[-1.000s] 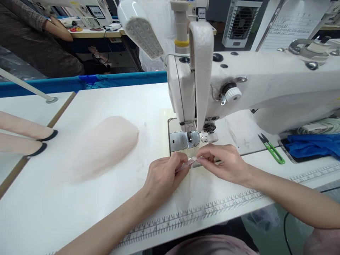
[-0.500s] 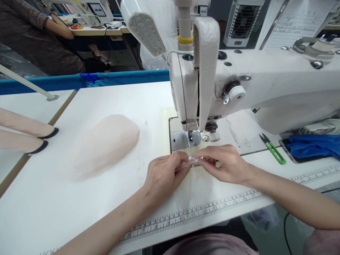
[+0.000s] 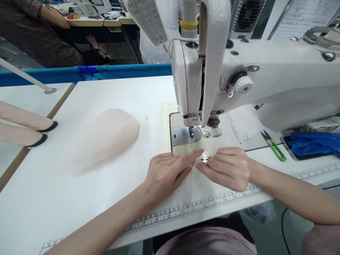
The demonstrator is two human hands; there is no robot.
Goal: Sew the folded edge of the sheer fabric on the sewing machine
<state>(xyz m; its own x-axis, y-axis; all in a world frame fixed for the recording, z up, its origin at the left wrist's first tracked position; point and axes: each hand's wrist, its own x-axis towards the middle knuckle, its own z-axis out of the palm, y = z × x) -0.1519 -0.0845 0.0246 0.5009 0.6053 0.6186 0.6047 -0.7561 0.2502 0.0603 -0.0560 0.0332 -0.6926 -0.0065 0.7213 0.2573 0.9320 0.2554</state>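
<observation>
Both hands sit lower than half a second earlier, down from a raised pinch onto the table (image 3: pixel 119 92). Left hand (image 3: pixel 170 171): flat, fingers stretched out and pressed on the sheer fabric piece (image 3: pixel 195 186), index tip touching the right hand (image 3: pixel 225 168). Right hand: curled, thumb and forefinger nipping the piece's upper edge. Sheer fabric piece: lying on the table just in front of the needle plate (image 3: pixel 183 136) of the sewing machine (image 3: pixel 265 85), above the printed ruler (image 3: pixel 170 216). Beige fabric pile (image 3: pixel 106 136): well apart to the left. Green thread snips (image 3: pixel 275 147) and blue cloth (image 3: pixel 313 145): to the right
</observation>
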